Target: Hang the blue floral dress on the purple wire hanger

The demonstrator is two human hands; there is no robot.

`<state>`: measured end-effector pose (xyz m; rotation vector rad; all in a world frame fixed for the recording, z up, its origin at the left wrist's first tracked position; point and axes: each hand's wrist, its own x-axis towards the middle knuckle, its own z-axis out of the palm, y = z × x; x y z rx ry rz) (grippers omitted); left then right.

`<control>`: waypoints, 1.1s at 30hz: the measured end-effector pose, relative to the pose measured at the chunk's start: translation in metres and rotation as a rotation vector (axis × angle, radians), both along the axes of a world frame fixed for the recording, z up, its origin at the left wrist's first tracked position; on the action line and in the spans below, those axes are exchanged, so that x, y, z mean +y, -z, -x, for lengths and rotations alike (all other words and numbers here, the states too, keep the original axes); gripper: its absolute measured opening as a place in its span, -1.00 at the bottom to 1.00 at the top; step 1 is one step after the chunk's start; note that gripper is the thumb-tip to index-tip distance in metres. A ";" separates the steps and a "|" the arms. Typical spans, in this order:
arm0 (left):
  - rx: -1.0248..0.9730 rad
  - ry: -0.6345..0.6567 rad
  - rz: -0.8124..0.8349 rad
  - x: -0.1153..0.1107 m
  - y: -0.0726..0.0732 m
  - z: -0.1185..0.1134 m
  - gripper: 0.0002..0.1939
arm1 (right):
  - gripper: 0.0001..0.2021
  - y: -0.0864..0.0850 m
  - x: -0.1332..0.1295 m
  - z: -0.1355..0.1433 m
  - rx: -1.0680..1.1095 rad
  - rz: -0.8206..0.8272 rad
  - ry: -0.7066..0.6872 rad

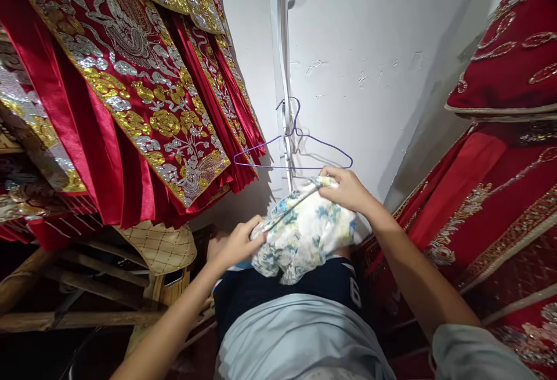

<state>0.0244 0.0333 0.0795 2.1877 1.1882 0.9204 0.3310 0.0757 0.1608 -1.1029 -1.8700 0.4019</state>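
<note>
A white floral garment (304, 235) with blue, green and yellow print is stretched between my hands, just above my dark shorts. My left hand (246, 241) pinches its left end. At its upper right corner, my right hand (346, 188) is closed on the other end. The edge between them runs in a slanted line, higher on the right, and the cloth below hangs in crumpled folds. Whether it is a skirt, shorts or something else I cannot tell. Just beyond my right hand, a purple wire hanger (293, 136) hangs from a white metal strip with nothing on it.
The white metal strip (285, 61) runs down a scuffed white wall (369, 38). Red costumes embroidered in gold and silver (152, 90) hang on the left, above a wooden bamboo-like frame (78, 319). More red beaded garments (491, 194) crowd the right side.
</note>
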 end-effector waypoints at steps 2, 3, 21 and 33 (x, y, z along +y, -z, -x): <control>0.090 0.003 0.016 0.003 -0.013 0.020 -0.79 | -0.77 0.008 0.027 -0.002 0.035 -0.068 0.093; 0.096 0.020 0.026 0.001 -0.020 0.026 -0.79 | -0.68 0.013 0.041 0.000 0.048 -0.072 0.089; 0.495 -0.189 -0.406 0.023 -0.098 0.040 -0.66 | -0.75 0.031 0.048 -0.014 0.195 0.003 0.180; 0.111 -0.240 -0.603 0.092 -0.121 -0.036 -0.75 | -0.66 0.034 0.031 0.002 0.339 -0.099 0.279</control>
